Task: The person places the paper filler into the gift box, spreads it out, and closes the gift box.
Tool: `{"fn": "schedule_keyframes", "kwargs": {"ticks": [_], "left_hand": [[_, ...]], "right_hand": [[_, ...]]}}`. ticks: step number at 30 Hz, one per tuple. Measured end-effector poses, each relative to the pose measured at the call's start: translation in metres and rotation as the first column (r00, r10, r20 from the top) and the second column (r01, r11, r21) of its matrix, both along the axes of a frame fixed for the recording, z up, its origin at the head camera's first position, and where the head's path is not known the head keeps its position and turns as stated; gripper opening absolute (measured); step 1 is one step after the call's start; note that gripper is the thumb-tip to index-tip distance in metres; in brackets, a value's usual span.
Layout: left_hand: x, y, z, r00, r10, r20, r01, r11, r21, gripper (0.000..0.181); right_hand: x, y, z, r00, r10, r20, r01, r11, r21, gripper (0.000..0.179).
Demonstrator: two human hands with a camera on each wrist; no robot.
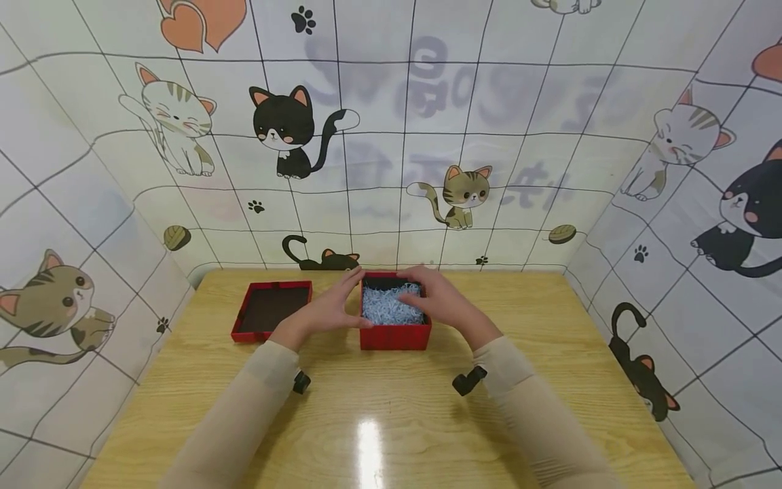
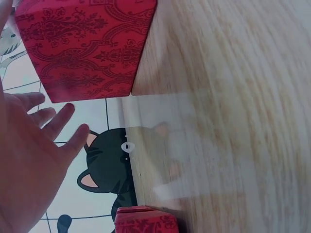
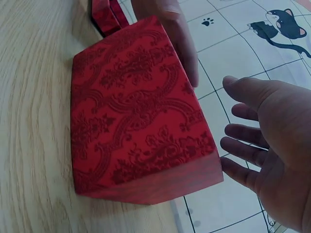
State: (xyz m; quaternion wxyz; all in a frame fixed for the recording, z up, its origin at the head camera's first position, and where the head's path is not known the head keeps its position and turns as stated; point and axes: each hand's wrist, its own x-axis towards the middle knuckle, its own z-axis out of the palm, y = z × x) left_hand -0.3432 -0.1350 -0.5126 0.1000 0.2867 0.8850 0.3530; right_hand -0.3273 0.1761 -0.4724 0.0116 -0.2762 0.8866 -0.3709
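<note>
A red box (image 1: 396, 337) with a dark red damask pattern (image 3: 136, 107) stands on the table, its top uncovered. Pale blue shredded paper (image 1: 387, 305) fills it, leaving a dark strip of the inside at the back. At its left side is my left hand (image 1: 326, 305), fingers extended toward the back corner and thumb near the front rim. My right hand (image 1: 446, 299) spreads over the right rim, with its thumb above the paper. In the right wrist view its fingers (image 3: 248, 145) are loosely extended beside the box. Neither hand grips anything.
Left of the box lies its shallow red lid (image 1: 241, 337), dark inside facing up, partly behind my left wrist. The wooden table (image 1: 391, 421) meets a cat-print cloth (image 1: 379, 224) at the back and sides. Small black devices (image 1: 469, 382) sit at both wrists.
</note>
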Motion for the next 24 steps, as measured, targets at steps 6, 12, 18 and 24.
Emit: {"fn": "schedule_keyframes", "kwargs": {"ticks": [6, 12, 18, 24], "left_hand": [[0.004, -0.009, 0.001, 0.999, 0.045, -0.023, -0.045, 0.999, 0.021, 0.119], [0.011, -0.029, 0.010, 0.995, 0.083, -0.057, -0.082, 0.996, 0.017, 0.116], [0.016, -0.055, 0.018, 0.989, 0.105, -0.102, -0.106, 0.994, 0.002, 0.115], [0.022, -0.085, 0.020, 0.976, 0.153, -0.156, -0.159, 0.987, -0.028, 0.112]], "right_hand": [[0.004, -0.013, 0.002, 1.000, 0.006, 0.003, -0.006, 1.000, -0.027, 0.057], [0.011, -0.036, 0.007, 0.999, 0.031, 0.034, -0.029, 0.997, -0.068, 0.063], [0.013, -0.067, 0.010, 0.995, 0.071, 0.070, -0.068, 0.996, -0.050, 0.073], [0.010, -0.096, 0.007, 0.990, 0.108, 0.086, -0.108, 0.994, -0.015, 0.074]]}}
